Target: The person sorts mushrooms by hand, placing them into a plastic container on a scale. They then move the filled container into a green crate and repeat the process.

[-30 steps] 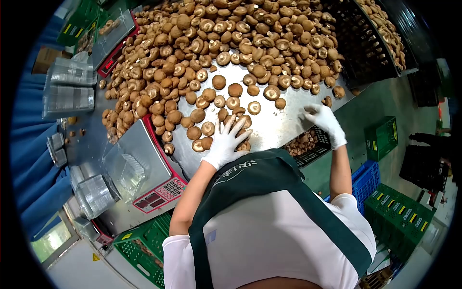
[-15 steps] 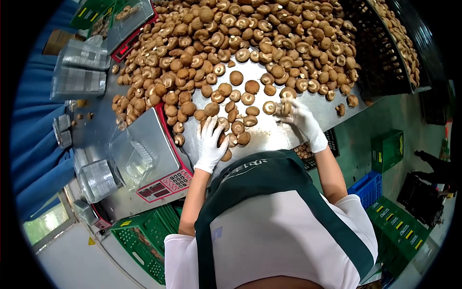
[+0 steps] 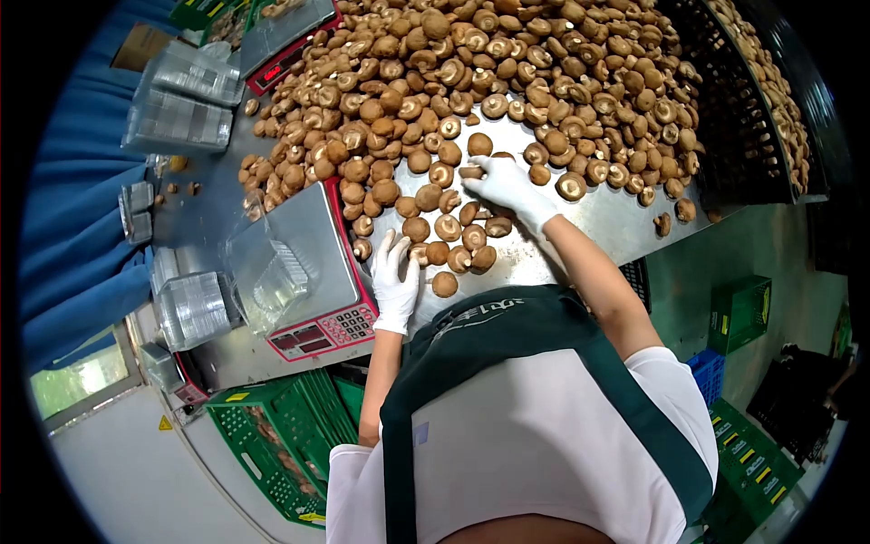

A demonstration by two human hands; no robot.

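Brown mushrooms (image 3: 544,54) form a large heap across the metal table (image 3: 530,263), with several loose ones in front of it. My right hand (image 3: 509,189), in a white glove, reaches over the loose ones, its thumb and fingers closed on a mushroom (image 3: 470,172). My left hand (image 3: 395,283), also gloved, rests at the near left of the loose mushrooms beside the scale, fingers spread; a mushroom (image 3: 418,255) lies against its fingertips. On the scale (image 3: 313,340) sits an open clear plastic tray (image 3: 276,276).
Stacked clear trays (image 3: 186,100) stand at the left, near a second scale (image 3: 288,45). A black crate (image 3: 739,100) of mushrooms borders the heap at the right. Green crates (image 3: 272,444) are below the table's left edge, and others (image 3: 743,313) stand on the floor at the right.
My right hand has moved left and inward over the loose mushrooms, and no longer holds the mushrooms at the right. My left hand has drawn back toward the scale. The view has shifted slightly.
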